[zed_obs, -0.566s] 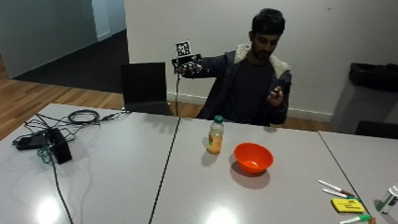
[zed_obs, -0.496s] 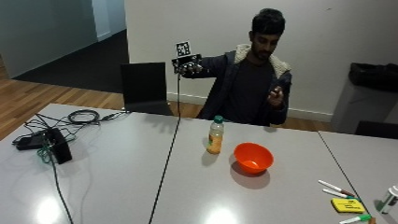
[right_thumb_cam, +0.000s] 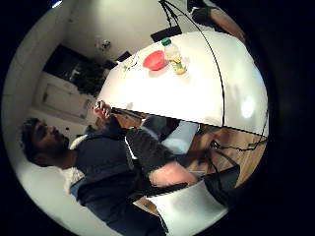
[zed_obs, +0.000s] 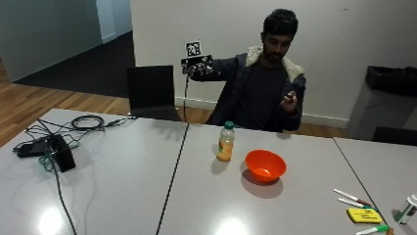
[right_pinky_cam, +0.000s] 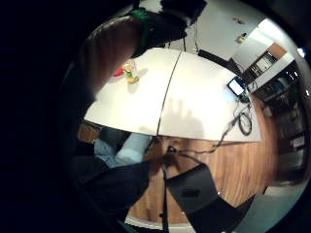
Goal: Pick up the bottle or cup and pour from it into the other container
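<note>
A person behind the long grey table [zed_obs: 117, 186] raises the black-gloved right hand [zed_obs: 197, 67] in the air, finger position unclear. On the tabletop, an orange plastic bowl [zed_obs: 265, 165] sits just beside an upright green-capped juice bottle [zed_obs: 225, 142].

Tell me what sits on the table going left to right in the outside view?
Black device with cables → bottle → orange bowl → markers → yellow pad.
</note>
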